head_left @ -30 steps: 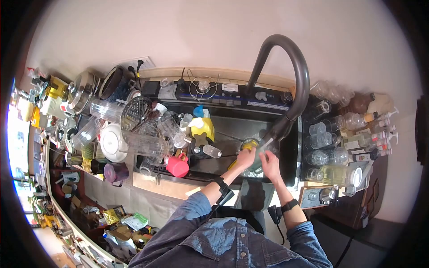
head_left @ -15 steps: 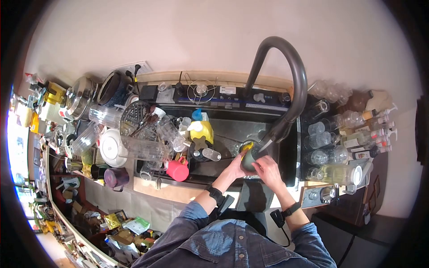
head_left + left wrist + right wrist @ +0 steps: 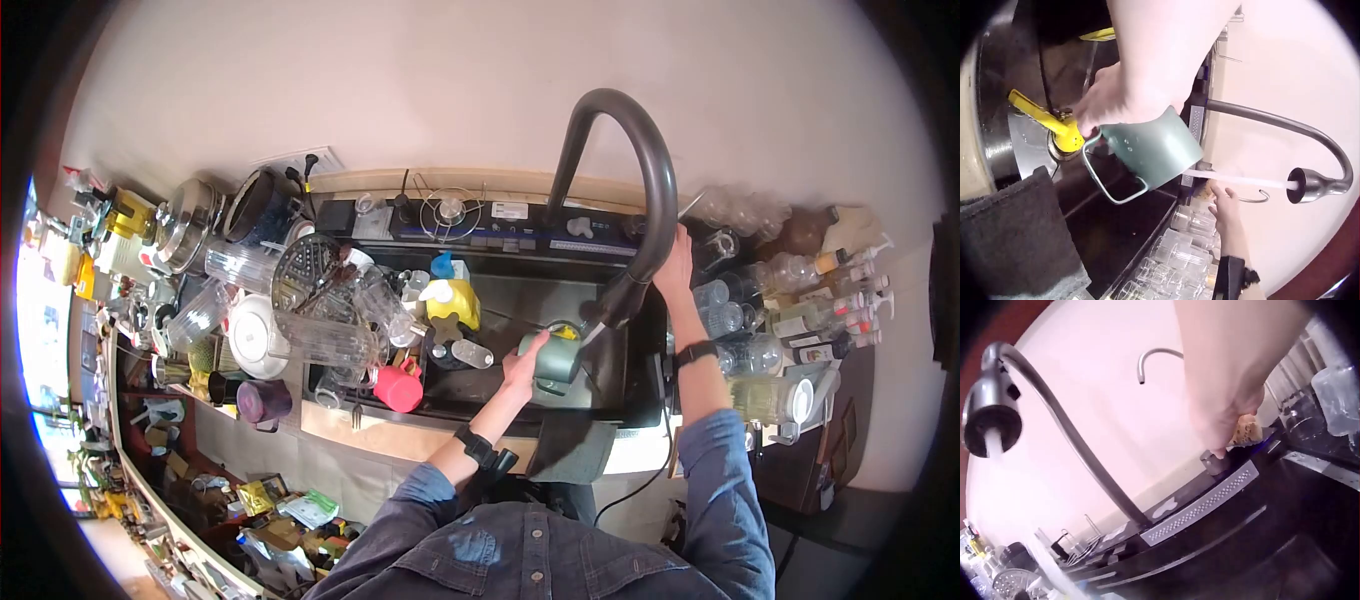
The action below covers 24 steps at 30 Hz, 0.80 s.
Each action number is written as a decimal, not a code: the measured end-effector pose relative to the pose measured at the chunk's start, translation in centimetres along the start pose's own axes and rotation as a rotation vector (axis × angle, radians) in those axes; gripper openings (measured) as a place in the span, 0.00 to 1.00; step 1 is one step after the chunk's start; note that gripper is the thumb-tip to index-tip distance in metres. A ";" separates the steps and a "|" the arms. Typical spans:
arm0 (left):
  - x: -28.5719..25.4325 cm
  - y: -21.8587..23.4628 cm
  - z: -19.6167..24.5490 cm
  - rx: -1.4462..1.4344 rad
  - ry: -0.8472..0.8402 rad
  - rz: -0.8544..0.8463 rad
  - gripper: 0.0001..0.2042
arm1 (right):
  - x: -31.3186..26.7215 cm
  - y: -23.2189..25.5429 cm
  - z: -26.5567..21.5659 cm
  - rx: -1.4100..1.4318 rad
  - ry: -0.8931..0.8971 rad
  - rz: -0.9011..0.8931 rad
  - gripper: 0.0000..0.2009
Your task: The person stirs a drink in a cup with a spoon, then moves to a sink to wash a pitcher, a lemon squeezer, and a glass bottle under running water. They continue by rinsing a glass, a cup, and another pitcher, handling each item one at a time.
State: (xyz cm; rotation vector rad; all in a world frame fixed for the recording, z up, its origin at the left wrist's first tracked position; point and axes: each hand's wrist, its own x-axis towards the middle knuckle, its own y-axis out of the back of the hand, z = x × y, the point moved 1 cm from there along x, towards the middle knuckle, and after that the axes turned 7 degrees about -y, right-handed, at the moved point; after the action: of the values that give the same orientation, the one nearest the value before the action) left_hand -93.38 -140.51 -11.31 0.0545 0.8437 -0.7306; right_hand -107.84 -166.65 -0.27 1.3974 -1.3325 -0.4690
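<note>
My left hand holds a green mug over the sink, tipped on its side with the handle low. In the left wrist view, the fingers wrap the mug's far end, and the water stream meets it near the opposite end. A yellow long-handled tool lies at the drain below. My right hand reaches behind the faucet to the back right corner. Its fingertips pinch a dark round knob in the right wrist view, close to a tan sponge.
Left of the basin stand a heaped rack of clear jugs, a pink mug and a yellow container. Several glasses and bottles line the right side. A dark cloth hangs over the front edge.
My right hand has left the mug and moved up and right to the knob. My left hand keeps the mug, now tipped, and no longer holds the yellow tool against it.
</note>
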 end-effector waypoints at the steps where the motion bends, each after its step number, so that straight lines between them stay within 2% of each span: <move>1: -0.2 -0.1 0.3 0.144 -0.121 0.070 0.32 | 0.4 -0.8 0.6 -0.043 -0.027 -0.036 0.26; 3: -0.9 -0.2 0.8 0.431 -0.357 0.210 0.33 | 1.3 -2.4 2.3 -0.099 -0.030 -0.060 0.25; 5: -1.7 -0.1 1.3 0.576 -0.548 0.211 0.33 | 1.4 -4.0 4.1 -0.124 0.013 -0.042 0.23; 8: -2.6 -0.1 1.5 0.758 -0.870 0.182 0.31 | -0.5 -1.0 1.6 0.159 -0.175 0.025 0.17; 10: -3.3 -0.1 2.1 0.817 -0.990 0.131 0.31 | -3.2 1.1 0.6 0.326 -0.252 0.045 0.16; 11: -3.7 -0.1 2.3 0.845 -1.051 0.103 0.31 | -5.0 2.0 0.5 0.343 -0.329 -0.023 0.16; 12: -4.0 -0.1 2.6 0.858 -1.047 0.066 0.31 | -6.9 3.6 -0.4 0.416 -0.404 -0.099 0.16; 13: -4.4 -0.2 2.6 0.858 -1.055 0.067 0.31 | -9.1 4.3 -0.5 0.399 -0.397 -0.098 0.16; 15: -4.8 -0.5 2.6 0.855 -1.075 0.067 0.31 | -13.5 5.5 -0.1 0.369 -0.418 -0.208 0.16; 17: -5.2 -0.5 2.6 0.705 -0.901 0.042 0.30 | -17.6 6.8 0.1 0.373 -0.462 -0.232 0.16; 18: -5.3 -0.4 2.6 0.632 -0.813 0.031 0.30 | -19.1 7.9 -0.7 0.486 -0.550 -0.294 0.16; 19: -5.1 -0.3 2.5 0.463 -0.641 0.022 0.29 | -20.8 8.3 -1.1 0.491 -0.582 -0.341 0.16; 21: -4.5 0.2 2.0 0.132 -0.288 0.007 0.28 | -23.1 9.5 -3.3 0.553 -0.545 -0.307 0.15; 22: -4.1 0.7 1.7 -0.057 -0.122 -0.067 0.25 | -23.3 10.6 -5.2 0.557 -0.469 -0.306 0.16; 23: -3.9 1.3 1.4 -0.107 -0.028 -0.111 0.25 | -23.4 11.5 -6.7 0.558 -0.391 -0.303 0.16; 24: -4.0 1.7 1.7 -0.156 0.067 -0.155 0.24 | -24.0 10.9 -7.0 0.592 -0.223 -0.290 0.18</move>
State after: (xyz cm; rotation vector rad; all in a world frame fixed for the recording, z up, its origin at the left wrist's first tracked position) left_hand -92.95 -137.54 -7.76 -0.1280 0.9741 -0.8091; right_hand -113.70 -140.17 2.35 2.0949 -1.5271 -0.4480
